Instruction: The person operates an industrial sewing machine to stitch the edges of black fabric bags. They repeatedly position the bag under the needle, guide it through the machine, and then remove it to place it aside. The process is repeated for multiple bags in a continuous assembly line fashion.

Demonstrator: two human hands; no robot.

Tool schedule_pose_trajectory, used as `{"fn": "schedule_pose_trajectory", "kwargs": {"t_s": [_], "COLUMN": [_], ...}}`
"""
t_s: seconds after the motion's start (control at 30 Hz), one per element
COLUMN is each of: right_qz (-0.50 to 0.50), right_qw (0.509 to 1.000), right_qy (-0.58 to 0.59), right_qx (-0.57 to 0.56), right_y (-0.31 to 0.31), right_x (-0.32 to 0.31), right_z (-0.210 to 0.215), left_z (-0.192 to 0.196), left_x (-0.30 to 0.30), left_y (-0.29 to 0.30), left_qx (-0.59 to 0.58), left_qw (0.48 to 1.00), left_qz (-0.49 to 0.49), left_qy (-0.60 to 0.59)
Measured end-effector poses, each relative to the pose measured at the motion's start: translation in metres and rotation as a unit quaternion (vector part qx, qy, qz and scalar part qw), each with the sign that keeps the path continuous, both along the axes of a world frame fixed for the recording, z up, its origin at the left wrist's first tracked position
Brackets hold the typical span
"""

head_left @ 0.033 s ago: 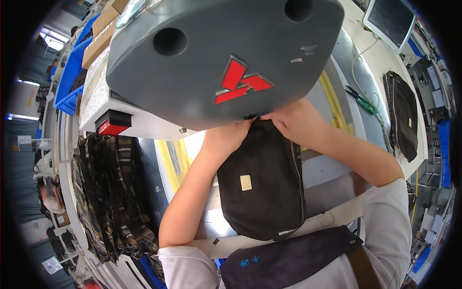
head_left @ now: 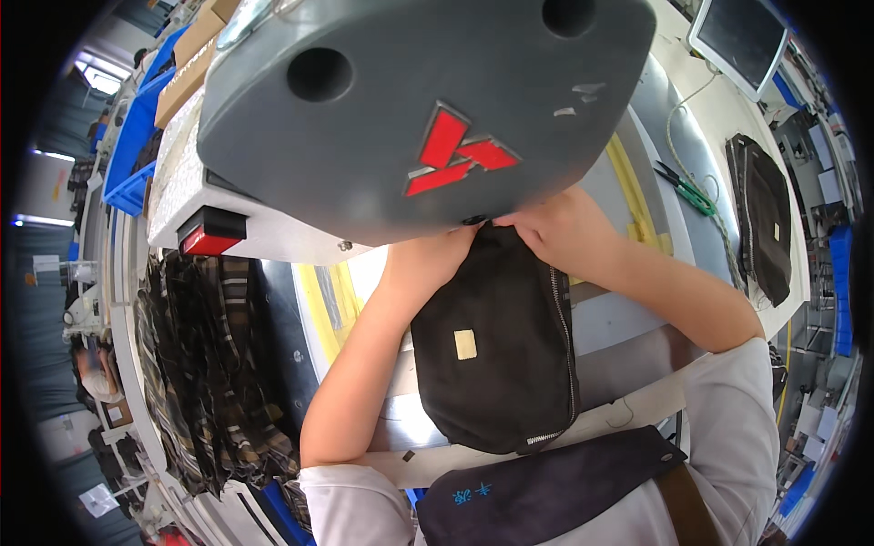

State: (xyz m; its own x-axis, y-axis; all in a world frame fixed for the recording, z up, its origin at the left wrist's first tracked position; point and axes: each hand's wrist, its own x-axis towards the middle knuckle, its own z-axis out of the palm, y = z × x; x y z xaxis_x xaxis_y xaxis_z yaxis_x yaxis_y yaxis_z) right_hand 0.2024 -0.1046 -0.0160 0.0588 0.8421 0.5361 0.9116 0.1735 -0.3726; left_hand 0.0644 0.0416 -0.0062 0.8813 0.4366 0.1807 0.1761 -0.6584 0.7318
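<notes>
A black fabric pouch (head_left: 501, 382) lies in front of me, a metal zipper running down its right side and round its lower corner, with a small cream patch (head_left: 465, 344) left of its middle. My left hand (head_left: 437, 259) is closed on the pouch's far left edge. Closed on the far right edge, close to the other hand, is my right hand (head_left: 555, 232). The fingertips of both partly disappear beneath a large grey machine head (head_left: 364, 155) with a red emblem, so the pouch's far end is hidden too.
Striped and dark fabric pieces (head_left: 209, 364) hang in a pile at left. Green-handled snips (head_left: 687, 193) and a second black pouch (head_left: 761, 218) lie at right, near a white-framed screen (head_left: 742, 41). Blue bins (head_left: 132, 164) and cardboard boxes (head_left: 189, 73) stand at far left.
</notes>
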Motion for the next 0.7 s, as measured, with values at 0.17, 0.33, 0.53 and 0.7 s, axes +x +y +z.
{"fn": "schedule_pose_trajectory", "kwargs": {"t_s": [0.17, 0.33, 0.53, 0.7], "right_qz": [0.009, 0.034, 0.035, 0.016], "right_qw": [0.996, 0.994, 0.985, 0.987], "right_qy": [-0.085, -0.102, -0.166, -0.154], "right_qx": [-0.029, -0.022, -0.04, -0.034], "right_y": [-0.001, 0.0, -0.001, -0.004], "right_x": [-0.001, 0.002, -0.001, -0.001], "right_z": [0.002, -0.002, 0.006, 0.002], "left_z": [-0.006, -0.018, -0.018, -0.002], "left_x": [-0.002, 0.0, -0.002, -0.025], "left_y": [-0.003, -0.002, -0.001, -0.02], "left_qx": [0.025, 0.057, 0.069, 0.221], "left_qw": [0.999, 0.998, 0.996, 0.974], "left_qz": [0.016, 0.033, 0.052, 0.004], "left_qy": [-0.02, -0.022, -0.033, -0.043]}}
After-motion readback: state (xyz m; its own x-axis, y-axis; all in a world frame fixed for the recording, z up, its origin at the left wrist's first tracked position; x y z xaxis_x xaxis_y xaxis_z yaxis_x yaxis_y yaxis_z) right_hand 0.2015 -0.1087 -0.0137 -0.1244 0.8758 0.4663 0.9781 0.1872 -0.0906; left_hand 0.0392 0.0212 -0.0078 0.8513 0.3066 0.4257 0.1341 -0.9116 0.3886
